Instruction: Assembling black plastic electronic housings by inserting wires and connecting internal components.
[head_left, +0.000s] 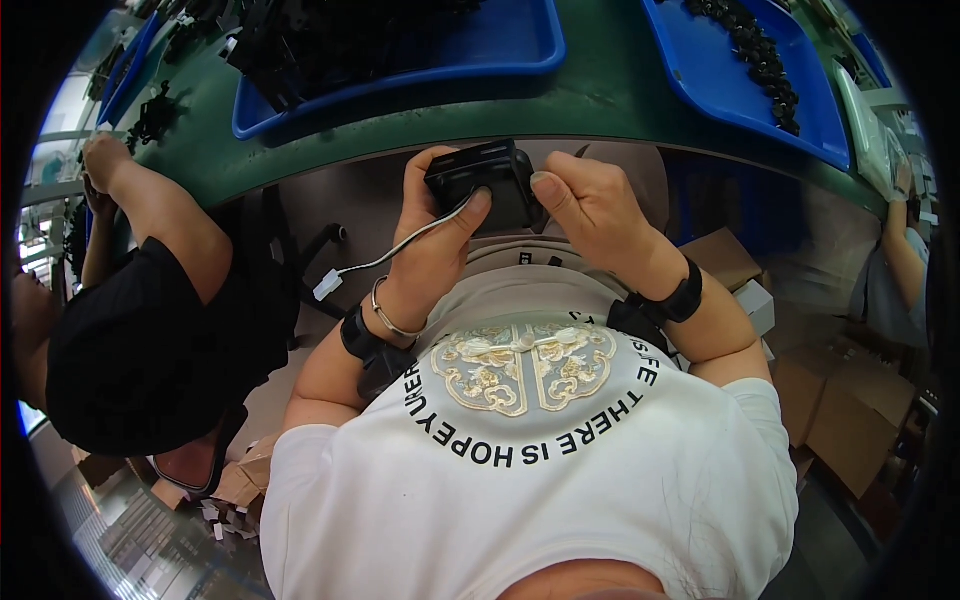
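Between my hands, just off the table's near edge, is a black boxy plastic part (485,180) of a kind I cannot make out. My left hand (436,215) is closed around its left end, the thumb pressed on its near face. From under that thumb a thin white cable (400,246) runs down to a small white plug (327,284), which hangs free beside my left wrist. At the part's right end my right hand (590,205) has its fingers curled and its thumb against them. Whatever those fingers pinch is hidden.
On the green table (590,105), a blue tray (400,88) heaped with black parts stands ahead. Another blue tray (820,110) with small black pieces is at right. A co-worker in black (160,350) sits close at left. Cardboard boxes (850,410) stand at lower right.
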